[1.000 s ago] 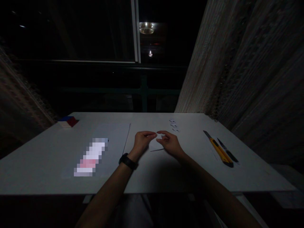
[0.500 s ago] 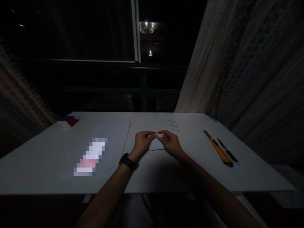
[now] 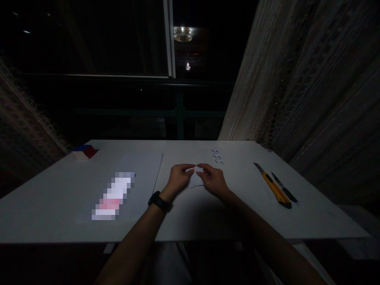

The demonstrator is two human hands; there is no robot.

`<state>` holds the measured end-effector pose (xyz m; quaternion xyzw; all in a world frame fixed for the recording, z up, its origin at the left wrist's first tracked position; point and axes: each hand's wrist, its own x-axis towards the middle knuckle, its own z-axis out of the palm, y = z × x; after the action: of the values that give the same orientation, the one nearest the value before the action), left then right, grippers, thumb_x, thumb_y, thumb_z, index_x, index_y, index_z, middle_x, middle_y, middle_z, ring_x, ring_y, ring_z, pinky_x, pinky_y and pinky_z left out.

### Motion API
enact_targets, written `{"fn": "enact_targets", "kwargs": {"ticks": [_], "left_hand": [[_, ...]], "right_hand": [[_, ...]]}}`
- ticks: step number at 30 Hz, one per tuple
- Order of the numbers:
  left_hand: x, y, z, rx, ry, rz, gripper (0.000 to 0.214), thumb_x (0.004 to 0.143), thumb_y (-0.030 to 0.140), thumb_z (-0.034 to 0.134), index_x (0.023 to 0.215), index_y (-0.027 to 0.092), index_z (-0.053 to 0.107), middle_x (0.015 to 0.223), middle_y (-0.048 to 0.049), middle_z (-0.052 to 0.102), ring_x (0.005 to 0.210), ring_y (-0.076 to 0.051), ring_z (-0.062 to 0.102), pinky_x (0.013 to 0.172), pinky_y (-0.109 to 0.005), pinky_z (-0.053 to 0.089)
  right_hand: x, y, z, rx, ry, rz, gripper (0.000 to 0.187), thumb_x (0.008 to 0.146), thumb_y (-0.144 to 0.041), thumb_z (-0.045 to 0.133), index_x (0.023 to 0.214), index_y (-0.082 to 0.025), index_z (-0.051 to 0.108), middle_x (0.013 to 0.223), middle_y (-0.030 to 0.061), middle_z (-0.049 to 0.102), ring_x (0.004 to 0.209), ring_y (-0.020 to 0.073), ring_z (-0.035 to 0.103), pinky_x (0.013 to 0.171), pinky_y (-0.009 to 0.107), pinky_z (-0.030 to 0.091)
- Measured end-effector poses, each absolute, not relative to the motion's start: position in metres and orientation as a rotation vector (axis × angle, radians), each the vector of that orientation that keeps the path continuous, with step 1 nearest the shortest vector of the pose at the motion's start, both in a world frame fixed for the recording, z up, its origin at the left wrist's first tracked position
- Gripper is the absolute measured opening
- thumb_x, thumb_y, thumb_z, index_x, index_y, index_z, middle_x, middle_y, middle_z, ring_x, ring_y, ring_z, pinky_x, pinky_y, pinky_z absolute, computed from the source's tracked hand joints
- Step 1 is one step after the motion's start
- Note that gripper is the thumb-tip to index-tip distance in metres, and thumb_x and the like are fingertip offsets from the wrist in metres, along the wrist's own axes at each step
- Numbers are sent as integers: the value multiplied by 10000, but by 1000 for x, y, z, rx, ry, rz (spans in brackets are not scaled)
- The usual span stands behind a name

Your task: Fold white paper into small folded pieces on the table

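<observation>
Both my hands meet at the middle of the white table [image 3: 208, 213]. My left hand [image 3: 179, 177], with a black watch on its wrist, pinches its thumb and forefinger together. My right hand [image 3: 212, 179] pinches toward it, fingertips nearly touching. Between and under them lies a small piece of white paper [image 3: 196, 181], whose top edge both pinches seem to grip. The scene is dim, so the exact grip is hard to make out.
A yellow utility knife [image 3: 273, 186] and a black pen-like tool [image 3: 285, 187] lie at the right. Small paper cut-outs [image 3: 217, 156] sit beyond my hands. A large white sheet [image 3: 133, 174] lies at the left, coloured blocks [image 3: 84, 151] at the far left corner.
My hands have drawn closer together, the fingertips now almost meeting over the paper piece. Nothing else on the table has moved.
</observation>
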<state>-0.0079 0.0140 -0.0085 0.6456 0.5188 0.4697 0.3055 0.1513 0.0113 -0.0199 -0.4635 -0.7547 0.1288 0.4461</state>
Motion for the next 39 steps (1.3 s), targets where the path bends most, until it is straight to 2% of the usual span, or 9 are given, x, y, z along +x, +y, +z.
{"fn": "enact_targets", "kwargs": {"ticks": [3, 7, 11, 16, 21, 28, 39], "left_hand": [[-8, 14, -9, 1730, 1386, 1227, 277, 704, 230, 609, 948, 134, 698, 793, -77, 699, 681, -167, 605, 627, -259, 451], [-9, 14, -9, 1754, 1401, 1235, 285, 701, 250, 612, 943, 128, 701, 727, -63, 684, 590, -143, 558, 577, -249, 426], [-9, 15, -10, 1777, 1415, 1220, 278, 698, 258, 614, 930, 135, 705, 689, -55, 672, 575, -140, 548, 559, -245, 413], [-9, 15, -12, 1727, 1407, 1231, 290, 686, 244, 623, 942, 132, 699, 740, -68, 687, 613, -149, 573, 587, -251, 429], [-9, 16, -12, 1641, 1354, 1287, 276, 672, 251, 640, 919, 145, 703, 804, -77, 699, 683, -171, 611, 630, -264, 459], [-6, 13, -9, 1501, 1235, 1351, 279, 649, 289, 675, 886, 144, 705, 883, -97, 704, 779, -204, 646, 728, -295, 486], [-5, 11, -6, 1508, 1226, 1344, 253, 649, 294, 687, 849, 141, 708, 842, -95, 708, 772, -205, 651, 729, -297, 489]], "right_hand": [[152, 9, -17, -1172, -1949, 225, 288, 803, -311, 531, 1057, -204, 617, 695, 8, 647, 595, 130, 571, 617, 235, 433], [154, 8, -16, -1194, -2062, 109, 315, 839, -298, 487, 1128, -214, 578, 917, 49, 693, 738, 163, 633, 722, 274, 459], [155, 8, -17, -1218, -2131, 45, 343, 863, -300, 452, 1175, -193, 546, 966, 67, 691, 791, 180, 648, 740, 281, 466], [153, 6, -18, -1248, -2182, -16, 366, 865, -307, 445, 1196, -172, 524, 956, 77, 691, 785, 193, 649, 719, 285, 460], [151, 4, -17, -1285, -2151, -16, 444, 859, -312, 451, 1271, -148, 428, 821, 47, 700, 683, 171, 642, 644, 255, 439], [150, 4, -17, -1366, -2033, -125, 289, 850, -337, 466, 1073, -178, 560, 787, 38, 701, 666, 161, 638, 587, 231, 379], [151, 2, -13, -1383, -2068, -310, 245, 871, -345, 425, 951, -188, 595, 685, 38, 680, 596, 149, 600, 543, 233, 293]]}}
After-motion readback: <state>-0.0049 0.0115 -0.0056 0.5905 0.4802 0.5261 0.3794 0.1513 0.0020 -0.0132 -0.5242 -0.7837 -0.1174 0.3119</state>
